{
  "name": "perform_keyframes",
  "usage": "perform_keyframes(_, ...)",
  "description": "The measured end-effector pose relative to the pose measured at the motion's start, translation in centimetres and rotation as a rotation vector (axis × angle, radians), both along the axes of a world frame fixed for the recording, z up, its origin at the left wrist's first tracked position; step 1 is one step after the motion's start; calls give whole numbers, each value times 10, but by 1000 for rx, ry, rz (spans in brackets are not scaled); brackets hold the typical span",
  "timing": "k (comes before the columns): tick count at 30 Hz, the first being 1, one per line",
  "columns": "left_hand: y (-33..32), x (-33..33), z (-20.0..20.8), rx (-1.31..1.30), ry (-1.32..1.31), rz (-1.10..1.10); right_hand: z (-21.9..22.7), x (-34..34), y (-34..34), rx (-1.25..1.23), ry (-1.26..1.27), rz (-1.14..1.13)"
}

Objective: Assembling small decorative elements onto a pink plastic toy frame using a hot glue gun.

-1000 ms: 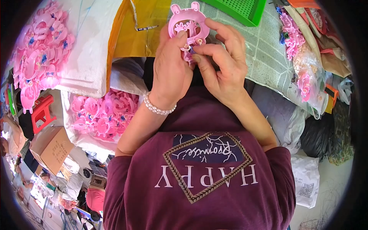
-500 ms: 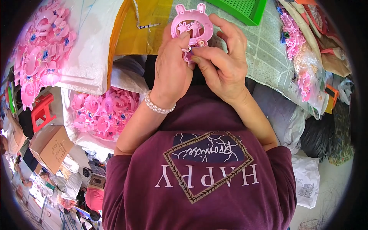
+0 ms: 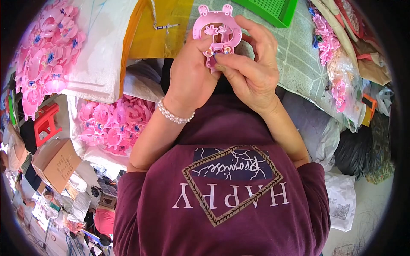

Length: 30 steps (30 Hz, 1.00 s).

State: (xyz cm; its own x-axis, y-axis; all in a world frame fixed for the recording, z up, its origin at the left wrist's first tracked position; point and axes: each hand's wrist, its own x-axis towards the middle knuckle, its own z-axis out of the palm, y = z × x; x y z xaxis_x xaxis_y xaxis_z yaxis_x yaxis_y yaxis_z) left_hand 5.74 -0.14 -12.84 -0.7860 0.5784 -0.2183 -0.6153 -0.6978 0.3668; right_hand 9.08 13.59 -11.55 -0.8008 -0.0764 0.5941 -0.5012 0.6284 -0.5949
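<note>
Between my two hands is a pink plastic toy frame (image 3: 217, 16), ring-shaped with two ear-like knobs at its top and little hand-shaped pieces inside the ring. My left hand (image 3: 194, 72) is closed round its left side, the thumb lying by the ring's lower edge. On the other side my right hand (image 3: 254, 74) pinches at the narrow lower part of the frame with thumb and forefinger, near a small dark blue bit. What exactly lies between those fingertips is partly hidden. A pearl bracelet (image 3: 176, 115) circles my left wrist.
Pink plastic parts are heaped on the white surface (image 3: 96, 81) at left and in a white-lined container (image 3: 79, 141) below it. A green perforated tray (image 3: 275, 13) sits at the far edge of the grey patterned table (image 3: 294, 64). Bagged pink parts (image 3: 339, 96) lie at right.
Both hands and the pink frame have shifted slightly to the right and a little nearer. The grip looks the same.
</note>
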Motion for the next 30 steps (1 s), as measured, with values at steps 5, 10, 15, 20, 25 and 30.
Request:
perform_keyframes(5,5,4,9,-119,20,71,-2,1,-4,-16,7,-46)
perform_keyframes(10,5,6,16,-264,65,54,-3,4,-4,-57,-11,-87)
perform_keyframes(15,0,5,8,-203,49,43,-12,9,-2,-240,-243,-49)
perform_keyframes(20,-3,6,5,-120,37,23,-5,7,-1,-344,-293,-43)
perform_keyframes(25,-1,5,2,-104,36,31,-7,5,2,-355,-314,-27)
perform_keyframes(30,3,7,4,-101,-1,85,-7,6,3,-417,-373,-34)
